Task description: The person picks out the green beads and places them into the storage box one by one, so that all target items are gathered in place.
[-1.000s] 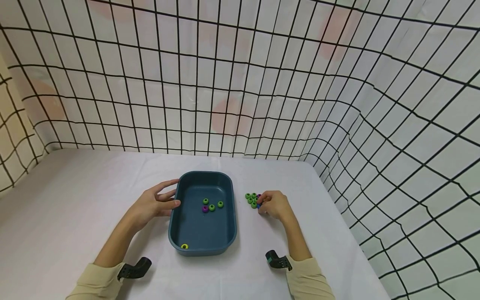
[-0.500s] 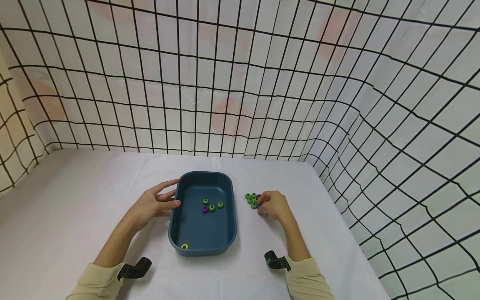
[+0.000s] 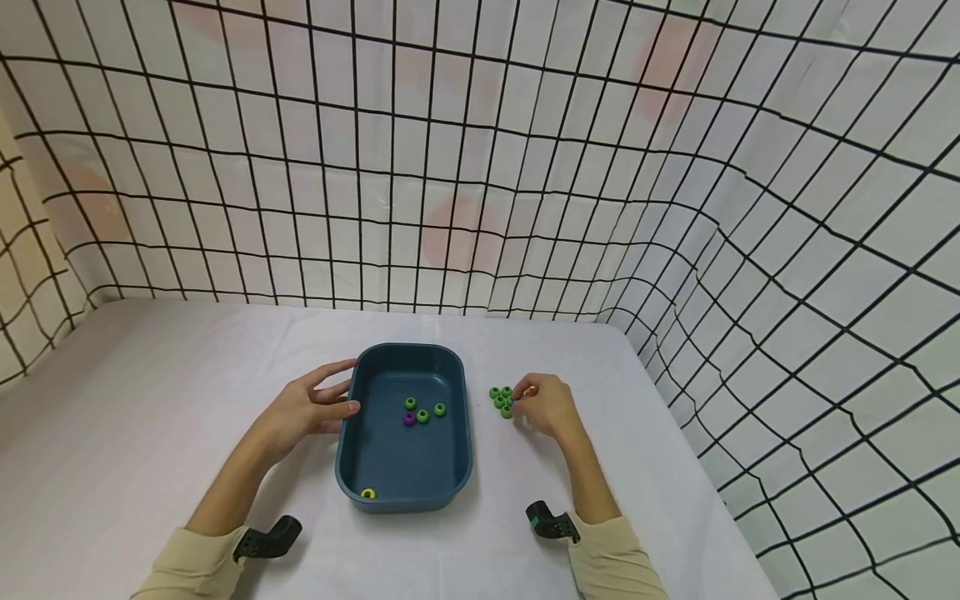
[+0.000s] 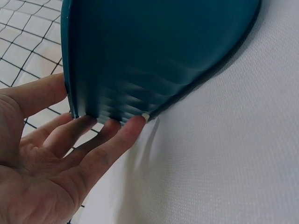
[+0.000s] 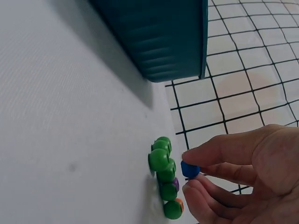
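Observation:
My right hand [image 3: 547, 405] pinches a blue bead [image 5: 190, 169] between thumb and fingertips, just beside a cluster of green beads [image 3: 500, 402] on the white cloth. A purple bead [image 5: 175, 184] and a bit of orange show among the green ones in the right wrist view. My left hand [image 3: 309, 406] has its fingers spread along the left side of a dark blue tray [image 3: 405, 504], fingertips touching its outer wall and rim. Inside the tray lie several green beads [image 3: 423, 417], a purple bead [image 3: 409, 419] and, in the near left corner, a yellow bead [image 3: 368, 494].
White cloth [image 3: 637, 500] covers the table around the tray. A black wire grid [image 3: 420, 200] stands along the back and right side, with white sheeting behind it. Each wrist carries a black camera mount [image 3: 268, 538].
My right hand has shifted slightly up and away from the table with the blue bead between its fingers. My left hand and the tray stay where they were.

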`<state>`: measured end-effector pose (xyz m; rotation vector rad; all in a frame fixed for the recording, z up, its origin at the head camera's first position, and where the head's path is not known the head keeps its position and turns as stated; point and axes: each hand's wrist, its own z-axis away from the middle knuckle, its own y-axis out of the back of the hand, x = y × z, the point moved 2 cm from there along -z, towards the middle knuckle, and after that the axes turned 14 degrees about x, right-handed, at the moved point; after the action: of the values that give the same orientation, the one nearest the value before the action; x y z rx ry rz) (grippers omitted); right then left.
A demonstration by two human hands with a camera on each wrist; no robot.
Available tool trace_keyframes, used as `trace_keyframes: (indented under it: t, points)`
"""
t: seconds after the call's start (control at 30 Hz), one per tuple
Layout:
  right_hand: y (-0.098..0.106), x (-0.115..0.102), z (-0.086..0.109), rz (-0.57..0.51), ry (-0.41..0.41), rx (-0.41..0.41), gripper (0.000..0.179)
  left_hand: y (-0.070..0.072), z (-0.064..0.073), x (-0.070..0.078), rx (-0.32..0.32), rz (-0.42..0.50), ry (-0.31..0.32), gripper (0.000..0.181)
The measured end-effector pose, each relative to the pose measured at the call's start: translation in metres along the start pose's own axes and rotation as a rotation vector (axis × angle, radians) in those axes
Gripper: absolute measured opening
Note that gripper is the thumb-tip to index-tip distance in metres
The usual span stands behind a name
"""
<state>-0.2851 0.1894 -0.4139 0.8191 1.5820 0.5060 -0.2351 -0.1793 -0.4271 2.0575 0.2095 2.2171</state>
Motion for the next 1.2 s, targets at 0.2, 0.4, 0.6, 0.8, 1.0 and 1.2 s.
trace_keyframes:
  t: [0.2,0.4,0.6,0.8,1.0,1.2]
  points:
    - [0.002,-0.013,0.002,-0.036,0.003,0.008,0.015,0.001,0.0,-0.001,0.003,0.002,-0.002,0.077]
    - [0.002,-0.028,0.007,-0.102,0.03,0.019,0.014,0.001,0.0,-0.001,-0.002,0.01,-0.003,0.077]
    - [0.0,-0.039,0.01,-0.165,0.048,0.039,0.012,0.001,0.001,0.0,-0.001,0.005,-0.012,0.077]
    - [-0.004,-0.048,0.015,-0.19,0.071,0.059,0.012,0.001,0.001,0.0,-0.004,0.007,-0.014,0.077]
    - [-0.007,-0.055,0.021,-0.261,0.095,0.061,0.014,0.0,0.001,0.0,-0.004,0.007,-0.012,0.077]
    - [-0.011,-0.06,0.025,-0.357,0.079,0.047,0.014,0.0,0.001,0.0,-0.002,-0.005,-0.017,0.076]
